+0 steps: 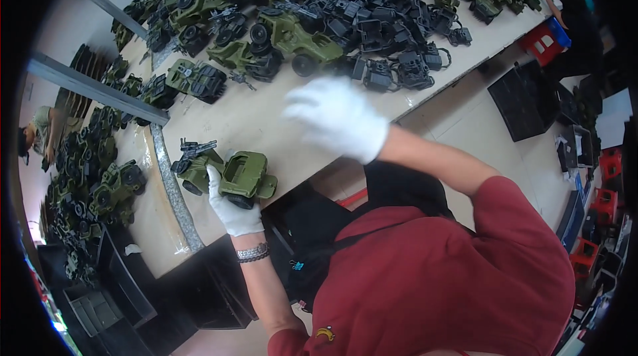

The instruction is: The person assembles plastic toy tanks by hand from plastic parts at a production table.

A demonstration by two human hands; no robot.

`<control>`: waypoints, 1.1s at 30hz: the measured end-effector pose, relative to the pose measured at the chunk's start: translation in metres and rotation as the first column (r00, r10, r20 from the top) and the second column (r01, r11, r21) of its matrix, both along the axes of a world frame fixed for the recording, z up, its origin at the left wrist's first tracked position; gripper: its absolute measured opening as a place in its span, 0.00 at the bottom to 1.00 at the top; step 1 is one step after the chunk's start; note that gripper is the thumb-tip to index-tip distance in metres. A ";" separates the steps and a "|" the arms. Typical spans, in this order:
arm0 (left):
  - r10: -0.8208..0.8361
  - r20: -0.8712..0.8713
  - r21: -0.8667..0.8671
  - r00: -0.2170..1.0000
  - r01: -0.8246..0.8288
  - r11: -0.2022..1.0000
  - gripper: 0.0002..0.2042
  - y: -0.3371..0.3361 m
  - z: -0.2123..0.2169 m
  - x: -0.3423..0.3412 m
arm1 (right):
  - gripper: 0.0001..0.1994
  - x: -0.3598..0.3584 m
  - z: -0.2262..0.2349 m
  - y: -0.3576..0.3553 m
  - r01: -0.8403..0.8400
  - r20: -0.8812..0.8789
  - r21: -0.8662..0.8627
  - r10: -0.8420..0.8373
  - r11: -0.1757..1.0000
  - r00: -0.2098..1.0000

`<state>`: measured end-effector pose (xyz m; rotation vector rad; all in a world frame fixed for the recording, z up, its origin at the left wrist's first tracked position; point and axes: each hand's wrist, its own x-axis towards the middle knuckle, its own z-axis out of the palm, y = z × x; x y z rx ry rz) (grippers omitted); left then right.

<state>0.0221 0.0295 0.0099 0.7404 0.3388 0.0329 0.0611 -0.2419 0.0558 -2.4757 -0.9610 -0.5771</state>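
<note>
A green toy jeep (244, 175) with black wheels rests at the table's near edge. My left hand (229, 210), in a white glove, is closed on its side. On the jeep's front sits a black toy gun (197, 148). My right hand (339, 117), also white-gloved, is over the table between that jeep and the pile, smeared by motion; its fingers do not show clearly. Beyond it stand another green toy jeep (299, 40) and black seat-like plastic parts (413, 70). A small loose black toy gun (242, 80) lies on the tabletop.
Many green and black toy vehicles (199, 3) heap across the far table (286, 150). A metal post (100, 87) rises at the left, with more toy jeeps (116, 186) beyond. Black crates (525, 100) stand on the floor at right. Other people (46, 130) are at the edges.
</note>
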 end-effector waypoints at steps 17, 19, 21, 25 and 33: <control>0.028 0.032 0.025 0.999 -0.028 0.999 0.19 -0.078 0.024 -0.023 | 0.07 0.047 -0.019 -0.012 -0.081 -0.261 0.044 0.090 0.996 0.961; 0.039 0.026 0.027 0.999 -0.040 0.999 0.19 -0.080 0.022 -0.026 | 0.09 0.057 -0.040 0.009 0.009 -0.281 0.026 -0.001 1.000 0.960; 0.133 -0.007 0.108 0.991 -0.132 0.985 0.17 -0.081 0.023 -0.030 | 0.09 0.059 -0.030 0.019 0.103 -0.306 0.006 -0.096 0.995 0.947; 0.183 -0.036 0.096 0.982 -0.179 0.979 0.16 -0.075 0.021 -0.036 | 0.15 0.046 -0.025 0.022 0.141 -0.210 -0.032 -0.145 0.989 0.967; 0.199 -0.004 0.145 0.980 -0.196 0.970 0.20 -0.076 0.023 -0.036 | 0.24 0.050 -0.043 0.030 -0.016 -0.309 -0.109 -0.018 0.994 0.951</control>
